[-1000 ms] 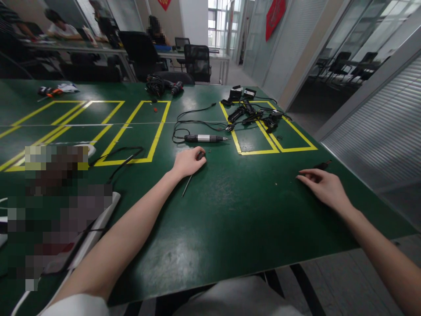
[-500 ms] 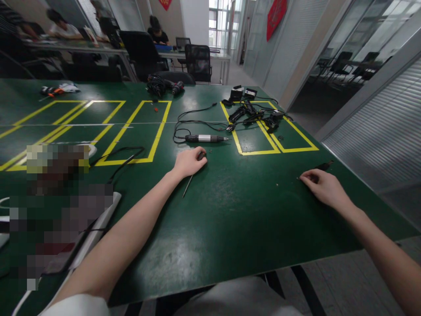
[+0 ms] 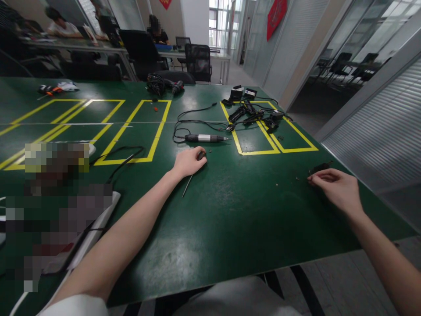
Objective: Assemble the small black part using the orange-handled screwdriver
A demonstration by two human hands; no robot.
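My left hand (image 3: pixel 188 162) lies on the green table (image 3: pixel 230 219), fingers closed round the dark handle of a thin screwdriver (image 3: pixel 187 185) whose shaft points back toward me. My right hand (image 3: pixel 337 188) rests near the table's right edge, its fingertips curled at a small dark flat part (image 3: pixel 318 168) lying there. I cannot tell whether the fingers grip that part. A black and silver electric screwdriver (image 3: pixel 204 138) with its cord lies just beyond my left hand.
Yellow tape rectangles (image 3: pixel 138 127) mark the tabletop. A heap of black parts and cables (image 3: pixel 253 115) sits at the far right rectangle, more tools (image 3: pixel 162 85) at the far edge. A white device with a black cable (image 3: pixel 98 219) lies at the left. People sit at desks behind.
My right hand has slid to the right and a little away, from bare tabletop up to the small dark part by the edge. My left hand has stayed put.
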